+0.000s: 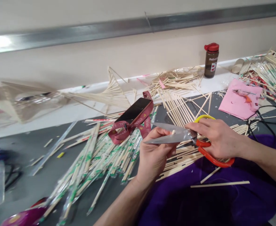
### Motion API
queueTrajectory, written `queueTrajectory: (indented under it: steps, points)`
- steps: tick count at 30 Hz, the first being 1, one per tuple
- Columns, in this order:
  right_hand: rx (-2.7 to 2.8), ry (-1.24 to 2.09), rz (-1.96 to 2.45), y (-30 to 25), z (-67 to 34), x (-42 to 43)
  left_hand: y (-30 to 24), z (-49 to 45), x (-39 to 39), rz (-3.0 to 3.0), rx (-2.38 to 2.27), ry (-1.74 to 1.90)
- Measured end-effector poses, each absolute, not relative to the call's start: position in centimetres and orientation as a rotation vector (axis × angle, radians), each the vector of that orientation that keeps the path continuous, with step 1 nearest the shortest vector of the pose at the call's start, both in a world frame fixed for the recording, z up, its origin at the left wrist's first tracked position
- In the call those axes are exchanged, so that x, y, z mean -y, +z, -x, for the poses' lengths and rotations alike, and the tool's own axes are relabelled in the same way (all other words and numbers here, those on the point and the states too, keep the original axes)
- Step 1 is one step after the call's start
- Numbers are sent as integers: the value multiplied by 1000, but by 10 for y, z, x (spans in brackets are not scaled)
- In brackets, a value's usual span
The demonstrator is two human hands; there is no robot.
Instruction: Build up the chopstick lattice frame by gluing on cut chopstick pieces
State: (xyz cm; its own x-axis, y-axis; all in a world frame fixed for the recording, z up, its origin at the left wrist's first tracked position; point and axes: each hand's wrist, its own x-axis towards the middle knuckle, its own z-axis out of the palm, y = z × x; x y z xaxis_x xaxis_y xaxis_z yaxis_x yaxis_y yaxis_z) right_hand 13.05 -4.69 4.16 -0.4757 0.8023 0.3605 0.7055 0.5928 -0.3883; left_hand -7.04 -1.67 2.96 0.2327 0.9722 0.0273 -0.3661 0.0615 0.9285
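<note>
My right hand (219, 138) grips large scissors (175, 135) by their yellow and orange handles, the steel blades pointing left. Between the open blades sits the pale tip of a short wooden stick (173, 132). My left hand (154, 153) is closed around that stick, pinching it just below the blades. A purple cloth (199, 201) covers my lap under both hands, with two loose sticks lying on it.
Wrapped chopsticks (98, 160) lie heaped on the grey table at left. A phone with a maroon lanyard (134, 116) rests on them. Bare stick assemblies (177, 106), a brown bottle with a red cap (211, 60), a pink sheet with a glue gun (242, 99) and black cable sit behind.
</note>
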Motion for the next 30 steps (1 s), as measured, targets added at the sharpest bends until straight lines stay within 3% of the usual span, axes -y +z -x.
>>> queueTrajectory:
  steps: [30]
  points:
    - [2356, 461, 1126, 50, -137, 46, 18, 69, 27, -1214, -832, 1160]
